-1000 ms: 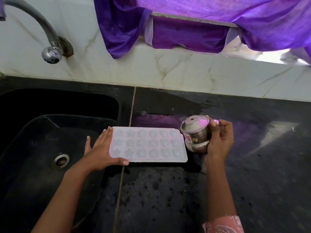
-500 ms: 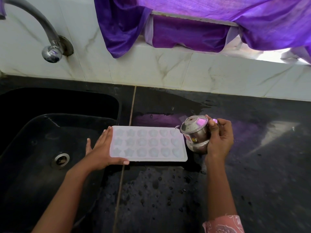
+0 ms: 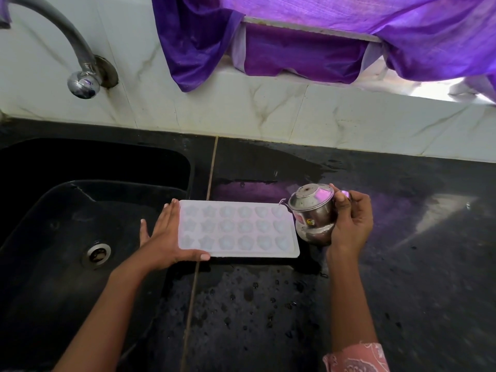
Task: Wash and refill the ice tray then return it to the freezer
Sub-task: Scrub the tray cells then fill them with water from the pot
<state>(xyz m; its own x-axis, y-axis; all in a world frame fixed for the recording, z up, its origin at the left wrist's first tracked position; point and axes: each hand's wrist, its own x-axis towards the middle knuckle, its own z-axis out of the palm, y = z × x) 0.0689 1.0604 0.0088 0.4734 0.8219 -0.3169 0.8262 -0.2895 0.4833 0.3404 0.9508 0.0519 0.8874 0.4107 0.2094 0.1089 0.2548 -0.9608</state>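
Observation:
A white ice tray (image 3: 237, 228) with star- and flower-shaped cells lies flat on the wet black counter, its left end at the sink's edge. My left hand (image 3: 165, 237) rests against that left end with straight fingers, the thumb along the tray's front edge. My right hand (image 3: 350, 221) grips a small steel pot (image 3: 314, 213), tipped toward the tray's right end with its rim over the right-hand cells. No stream of water is visible.
A black sink (image 3: 67, 210) with a drain (image 3: 98, 253) lies to the left, under a curved steel tap (image 3: 80, 76). The black counter (image 3: 402, 264) is wet with droplets. A white tiled wall and a purple curtain (image 3: 308, 44) stand behind.
The pot has tipped a little further toward the tray's right end. The left hand and the tray have stayed in place.

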